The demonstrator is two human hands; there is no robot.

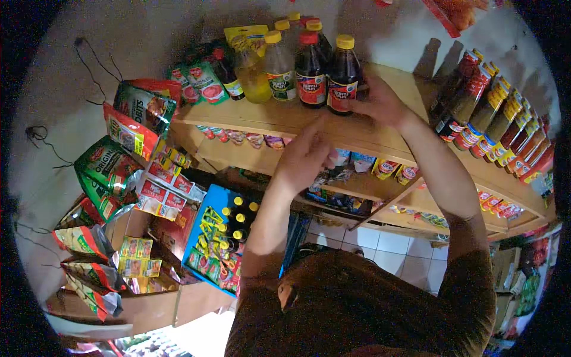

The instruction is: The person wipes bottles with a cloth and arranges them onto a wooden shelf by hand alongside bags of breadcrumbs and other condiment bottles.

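Brown shirt cloth (380, 303) fills the near ground, and out past it both bare arms stretch to the top shelf (238, 122)! Right hand (383, 106) is the one to watch: thumb set apart from the fingers, all of them at the right flank of the yellow-capped Datu Puti bottle (344, 74). Touching, by the look of it, though whether they actually grip it I cannot tell; the far fingertips are hard to make out. That dark, red-labelled bottle lies just to the left of those fingers, long axis upright, base on the shelf near its front edge, and the right hand is clearly the nearer one. Left hand (304, 156) sits lower and nearer the body, index finger extended toward the shelf edge, the others loosely bent, nothing seen in its hold, apart from the bottle. Right forearm slants up and inward, elbow out wide; left forearm rises more steeply. Just beside the bottle, on its left, stands the red-capped Datu Puti bottle (310, 68), then a clear bottle with a green label (279, 65), and well off to the right, a long row of sauce bottles (499, 122)
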